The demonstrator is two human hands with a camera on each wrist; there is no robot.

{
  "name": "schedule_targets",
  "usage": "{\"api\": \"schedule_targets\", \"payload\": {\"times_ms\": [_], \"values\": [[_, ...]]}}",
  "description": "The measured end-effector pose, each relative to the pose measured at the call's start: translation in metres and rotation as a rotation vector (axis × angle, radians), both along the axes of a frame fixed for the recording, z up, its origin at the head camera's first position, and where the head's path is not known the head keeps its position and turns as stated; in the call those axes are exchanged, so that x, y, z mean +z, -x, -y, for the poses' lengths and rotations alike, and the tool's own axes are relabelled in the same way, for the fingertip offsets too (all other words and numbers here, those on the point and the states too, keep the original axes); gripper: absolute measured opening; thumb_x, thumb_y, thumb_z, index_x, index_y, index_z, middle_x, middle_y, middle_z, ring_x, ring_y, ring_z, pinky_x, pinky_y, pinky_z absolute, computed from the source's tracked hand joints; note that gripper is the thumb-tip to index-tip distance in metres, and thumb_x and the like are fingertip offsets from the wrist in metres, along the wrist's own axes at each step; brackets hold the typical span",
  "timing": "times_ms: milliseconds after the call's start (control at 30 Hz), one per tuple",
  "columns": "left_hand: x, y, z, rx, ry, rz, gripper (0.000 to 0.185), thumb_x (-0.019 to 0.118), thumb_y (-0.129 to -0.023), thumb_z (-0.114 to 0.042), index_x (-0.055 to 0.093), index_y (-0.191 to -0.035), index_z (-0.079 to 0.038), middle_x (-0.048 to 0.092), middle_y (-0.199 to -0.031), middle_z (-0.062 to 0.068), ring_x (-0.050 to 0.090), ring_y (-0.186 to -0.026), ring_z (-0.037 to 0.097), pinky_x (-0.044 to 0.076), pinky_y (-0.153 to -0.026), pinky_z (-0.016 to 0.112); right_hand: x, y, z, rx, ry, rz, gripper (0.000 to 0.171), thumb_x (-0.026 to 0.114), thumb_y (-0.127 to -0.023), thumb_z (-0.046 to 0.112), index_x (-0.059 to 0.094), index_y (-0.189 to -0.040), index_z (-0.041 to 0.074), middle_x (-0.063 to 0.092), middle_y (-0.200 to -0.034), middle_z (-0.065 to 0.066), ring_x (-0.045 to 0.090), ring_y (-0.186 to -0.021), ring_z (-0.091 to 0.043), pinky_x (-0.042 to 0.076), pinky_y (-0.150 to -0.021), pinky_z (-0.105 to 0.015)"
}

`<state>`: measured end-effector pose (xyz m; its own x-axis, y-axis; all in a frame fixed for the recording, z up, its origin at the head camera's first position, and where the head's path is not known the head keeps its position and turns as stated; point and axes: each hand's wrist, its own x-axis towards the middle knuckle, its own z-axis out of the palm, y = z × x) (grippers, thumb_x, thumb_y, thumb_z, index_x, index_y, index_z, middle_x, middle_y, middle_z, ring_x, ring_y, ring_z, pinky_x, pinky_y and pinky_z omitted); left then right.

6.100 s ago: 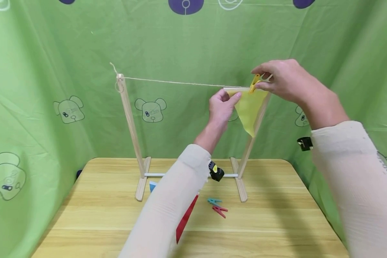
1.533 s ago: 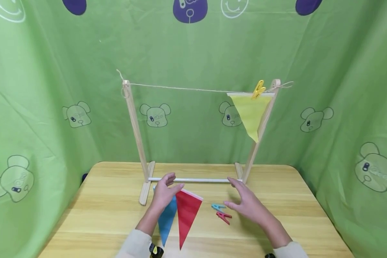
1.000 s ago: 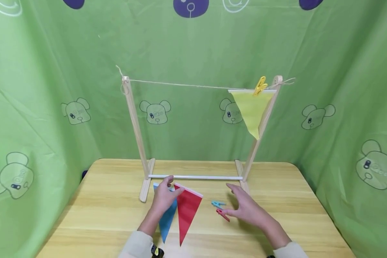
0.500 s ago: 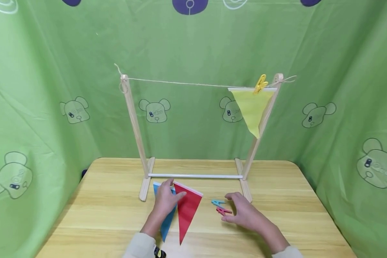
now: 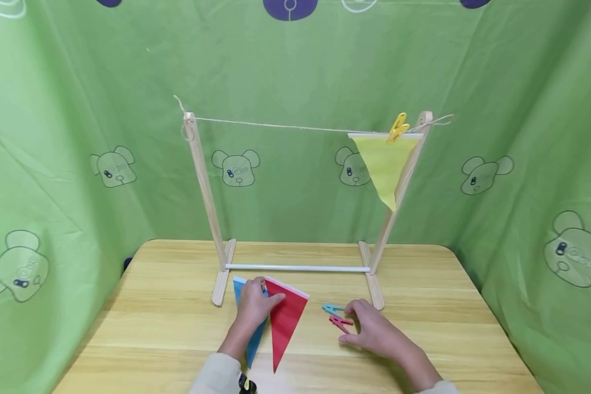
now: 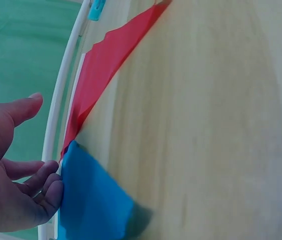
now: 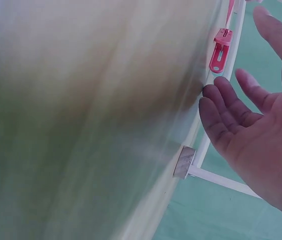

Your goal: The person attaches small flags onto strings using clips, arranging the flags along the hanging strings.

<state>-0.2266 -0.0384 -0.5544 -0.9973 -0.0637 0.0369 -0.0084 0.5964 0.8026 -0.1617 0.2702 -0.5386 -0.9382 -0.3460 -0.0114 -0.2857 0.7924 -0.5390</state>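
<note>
My left hand [image 5: 253,304] is above the top edges of the blue pennant [image 5: 255,343] and the red pennant [image 5: 288,318], which lie side by side on the table. In the left wrist view its thumb stands away, while the loosely bent fingers [image 6: 48,182] are at the edge of the blue pennant. My right hand [image 5: 374,330] hovers with thumb and fingers apart beside a red clothespin [image 5: 341,323] and a teal clothespin [image 5: 332,309]. The right wrist view shows the red clothespin [image 7: 221,50] just past the fingertips, ungripped. A yellow clothespin [image 5: 398,129] fastens a yellow pennant [image 5: 387,167] to the string.
A wooden stand with a left post [image 5: 205,191] and a right post [image 5: 387,232] carries the string [image 5: 271,125]. A white bar [image 5: 297,268] joins its feet near the back of the wooden table [image 5: 423,306]. A green curtain [image 5: 295,71] hangs behind.
Earlier both hands were at the yellow pennant on the string; they have come down to the table. Lately the right hand has closed in on the clothespins, and the left has shifted slightly.
</note>
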Motion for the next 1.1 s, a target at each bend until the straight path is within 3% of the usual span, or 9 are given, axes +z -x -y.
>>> {"api": "schedule_targets", "payload": {"times_ms": [167,400,667,867,1100], "values": [[-0.005,0.004,-0.004,0.021,0.026,0.001,0.059,0.091,-0.079,-0.031,0.066,-0.116,0.007,0.057,-0.089,0.011,0.055,-0.076,0.021,0.050,-0.058,0.028,-0.001,0.001,0.001,0.007,0.005,0.000,0.058,0.090,-0.077,0.042,0.060,-0.113,0.008,0.057,-0.105,0.000,0.053,-0.094,-0.013,0.053,-0.083,-0.030],[-0.008,0.009,-0.008,0.061,0.060,0.020,0.054,0.092,-0.078,-0.030,0.066,-0.109,0.005,0.056,-0.091,0.011,0.055,-0.078,0.022,0.054,-0.062,0.032,-0.001,0.000,0.001,-0.003,-0.025,0.005,0.058,0.091,-0.076,0.039,0.061,-0.114,0.006,0.057,-0.104,0.000,0.052,-0.094,-0.013,0.053,-0.084,-0.032],[-0.013,0.012,-0.010,0.118,0.138,-0.021,0.049,0.094,-0.074,-0.031,0.060,-0.091,0.000,0.055,-0.090,0.012,0.053,-0.079,0.023,0.050,-0.063,0.033,0.000,0.000,0.006,-0.014,-0.048,0.019,0.055,0.091,-0.076,0.039,0.062,-0.111,0.007,0.056,-0.103,0.000,0.049,-0.093,-0.013,0.051,-0.082,-0.033],[-0.015,0.014,-0.011,0.139,0.220,-0.021,0.053,0.095,-0.073,-0.035,0.059,-0.089,0.000,0.055,-0.088,0.013,0.052,-0.082,0.024,0.049,-0.065,0.034,0.002,-0.002,0.008,-0.015,-0.050,0.039,0.053,0.090,-0.077,0.040,0.061,-0.108,0.008,0.056,-0.104,0.000,0.049,-0.094,-0.015,0.050,-0.083,-0.035],[-0.015,0.017,-0.016,0.161,0.238,-0.005,0.053,0.094,-0.074,-0.035,0.060,-0.089,0.002,0.055,-0.089,0.014,0.053,-0.084,0.027,0.050,-0.067,0.038,0.004,-0.003,0.006,-0.021,-0.065,0.046,0.052,0.090,-0.077,0.040,0.061,-0.107,0.009,0.056,-0.105,-0.001,0.049,-0.096,-0.016,0.049,-0.083,-0.038]]}}
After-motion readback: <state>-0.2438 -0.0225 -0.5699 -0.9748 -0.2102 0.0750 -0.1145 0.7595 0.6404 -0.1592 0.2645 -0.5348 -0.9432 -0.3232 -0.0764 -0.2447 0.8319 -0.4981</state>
